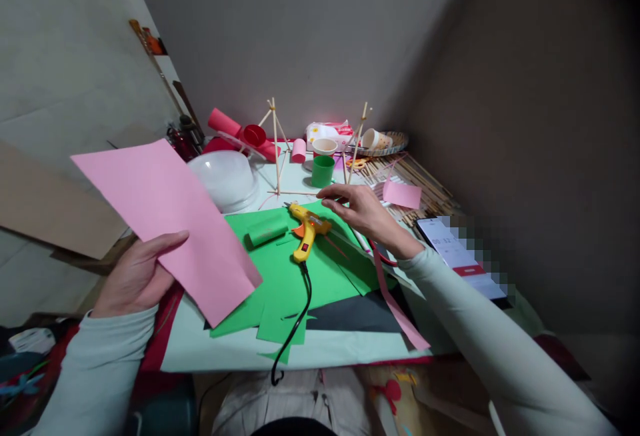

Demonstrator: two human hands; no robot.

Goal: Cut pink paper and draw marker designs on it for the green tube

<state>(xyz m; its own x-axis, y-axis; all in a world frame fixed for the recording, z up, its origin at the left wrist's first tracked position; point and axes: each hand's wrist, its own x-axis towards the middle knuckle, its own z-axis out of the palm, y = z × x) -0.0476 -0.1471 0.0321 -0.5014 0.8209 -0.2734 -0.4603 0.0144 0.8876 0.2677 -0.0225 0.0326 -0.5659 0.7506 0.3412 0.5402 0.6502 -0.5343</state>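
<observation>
We should keep the pink rectangular paper sheet (173, 216) unbent, left hand (140, 271) pinching its edge, right hand (361, 213) unclear in grip.

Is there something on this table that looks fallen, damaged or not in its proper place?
Yes, mildly: a pale cup lies on its side at the woven tray, while the green cup stands upright. The yellow glue gun also lies on its side, over green paper. I see no spill.

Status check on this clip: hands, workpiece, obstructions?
Left hand gripping pink sheet. Right hand near stick frame, contact unclear. Glue gun on green paper between hands, possibly in the way.
</observation>
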